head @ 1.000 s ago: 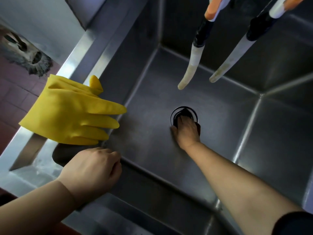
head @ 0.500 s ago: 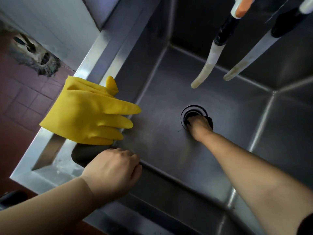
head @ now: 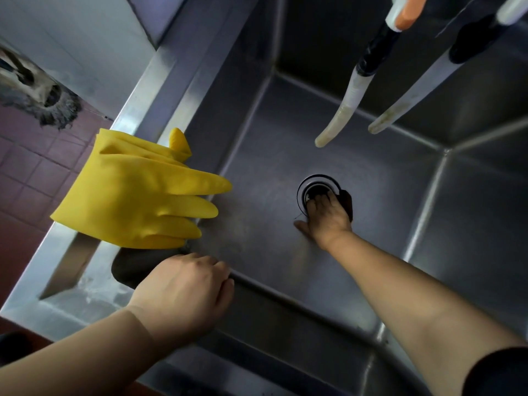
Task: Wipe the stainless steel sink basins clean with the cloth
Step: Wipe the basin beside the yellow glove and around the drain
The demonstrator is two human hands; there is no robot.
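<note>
I look down into a deep stainless steel sink basin. My right hand lies flat on the basin floor and presses a dark cloth against the round drain. Most of the cloth is hidden under the palm. My left hand grips the near front rim of the sink, fingers curled over the edge.
A yellow rubber glove hangs over the sink's left rim, above a dark pad on the corner ledge. Two faucet hoses dangle into the basin from the upper right. Red floor tiles lie to the left.
My right hand with the cloth has shifted slightly across the drain area. My left hand stays on the rim. The view has moved, so everything sits further right in frame.
</note>
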